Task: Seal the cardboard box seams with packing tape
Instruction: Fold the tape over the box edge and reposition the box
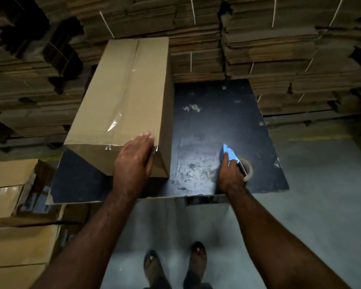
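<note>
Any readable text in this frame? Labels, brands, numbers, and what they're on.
None readable.
Cardboard box: plain, clear tape only, no print.
Blue tape dispenser in the right hand: no legible brand.
Black table: scuffs and residue, no text.
Stacked flat cartons behind: no visible markings.

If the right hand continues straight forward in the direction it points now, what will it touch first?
Probably nothing soon. The right hand holds the blue tape dispenser, pointing away over the bare black tabletop. Beyond its far edge stand stacked flat cardboard, though depth is unclear.
</note>
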Demonstrator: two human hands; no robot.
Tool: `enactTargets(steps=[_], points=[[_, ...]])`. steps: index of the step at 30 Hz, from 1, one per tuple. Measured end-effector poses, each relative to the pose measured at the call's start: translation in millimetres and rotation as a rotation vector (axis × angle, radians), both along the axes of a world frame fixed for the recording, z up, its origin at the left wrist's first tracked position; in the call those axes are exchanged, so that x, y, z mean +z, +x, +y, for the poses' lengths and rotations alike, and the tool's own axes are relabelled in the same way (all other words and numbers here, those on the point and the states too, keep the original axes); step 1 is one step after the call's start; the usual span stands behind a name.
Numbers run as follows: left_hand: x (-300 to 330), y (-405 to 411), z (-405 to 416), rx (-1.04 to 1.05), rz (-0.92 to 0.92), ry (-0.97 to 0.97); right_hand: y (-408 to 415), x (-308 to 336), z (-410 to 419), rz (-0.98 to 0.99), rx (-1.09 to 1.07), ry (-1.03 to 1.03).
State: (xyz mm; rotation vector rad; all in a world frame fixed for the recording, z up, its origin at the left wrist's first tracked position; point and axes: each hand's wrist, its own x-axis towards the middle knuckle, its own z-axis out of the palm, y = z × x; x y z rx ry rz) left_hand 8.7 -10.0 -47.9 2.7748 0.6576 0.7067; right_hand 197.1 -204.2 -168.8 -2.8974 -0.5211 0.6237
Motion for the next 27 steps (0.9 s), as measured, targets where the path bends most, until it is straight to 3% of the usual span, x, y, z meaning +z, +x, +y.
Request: enactTargets(steps=[3, 5, 7, 9, 12, 14, 16, 20, 27], points=[[-0.4, -2.4, -0.4, -0.014, 0.04, -0.019, -0.4, 1.6, 5.9, -0.023, 0.019, 0.005], [2.2, -4.8, -1.5, -0.02, 0.067, -0.051, -1.5, 17.5, 6.1, -0.011, 0.083, -0.181], [5.4, -7.1, -3.6, -0.035, 0.082, -0.078, -4.8, 46.0, 13.4, -0.122, 0.151, -0.243], [7.8, -9.2, -3.5, -0.068, 0.089, -0.093, -14.4, 71.8, 28.9, -0.201, 0.219, -0.026], [16.0, -12.9, 3.7, -0.114, 0.121, -0.076, -46.6, 102.8, 61.5, -0.102, 0.217, 0.737], [22.8, -16.8, 11.3, -0.13, 0.152, -0.006, -76.3, 122.3, 78.9, -0.003, 0.124, 1.077], [25.4, -20.0, 17.0, -0.137, 0.145, -0.01, -105.9, 136.2, 91.3, 0.115, 0.046, 1.175], [19.9, -22.7, 29.6, -0.194, 0.115, -0.079, -144.0, 136.2, 114.6, 0.409, -0.03, 1.174], [21.7, -21.8, 52.9, -0.305, 0.125, -0.075, -157.7, 98.2, 141.7, 0.469, -0.201, 1.266]])
